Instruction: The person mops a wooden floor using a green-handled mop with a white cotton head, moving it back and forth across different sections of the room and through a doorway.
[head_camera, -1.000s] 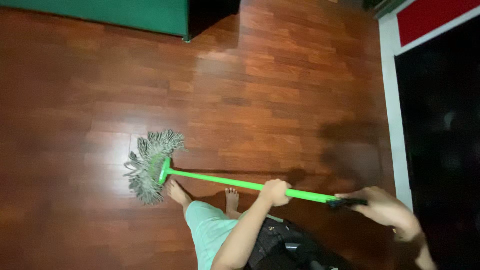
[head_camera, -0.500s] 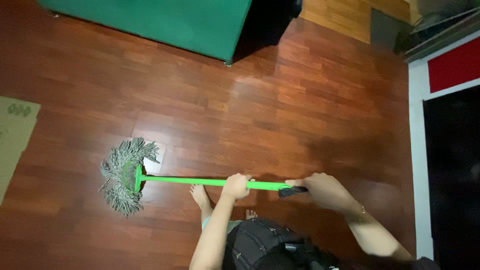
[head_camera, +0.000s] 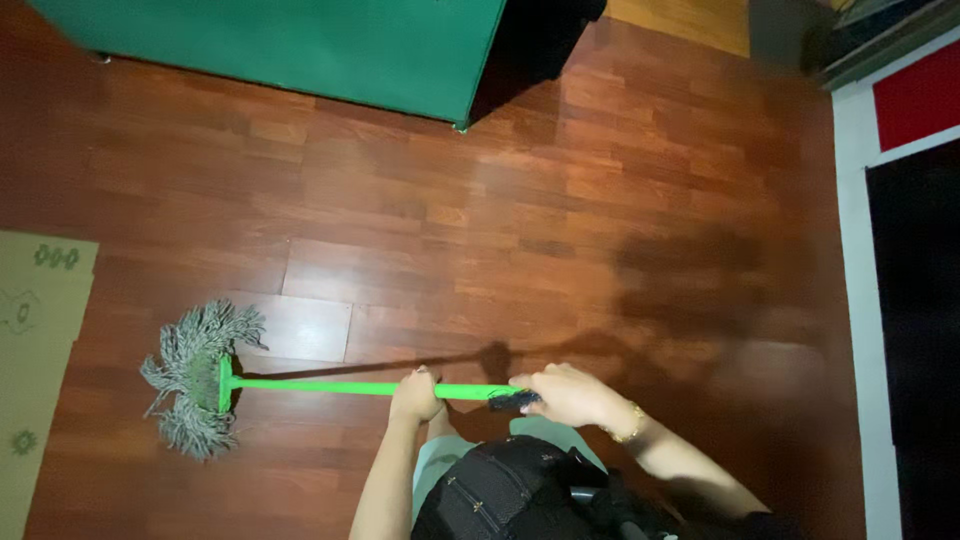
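Mop (head_camera: 195, 378) lies head-down on the wood floor (head_camera: 620, 200) (beside a cardboard sheet (head_camera: 30, 330)); my left hand (head_camera: 415, 392) wraps mid-handle to steer, my right hand (head_camera: 565, 393) clasps the black end for leverage.

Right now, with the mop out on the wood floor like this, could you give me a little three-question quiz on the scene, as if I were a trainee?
1. True or false: both hands grip the mop's green handle.
2. Which hand is nearer the grey string mop head? A) left hand B) right hand
3. Fill in: to the left of the mop head, at the picture's edge, lies a flat sheet of ____.

Key: 1. True; the right hand is at the dark end grip. 2. A. 3. Cardboard.
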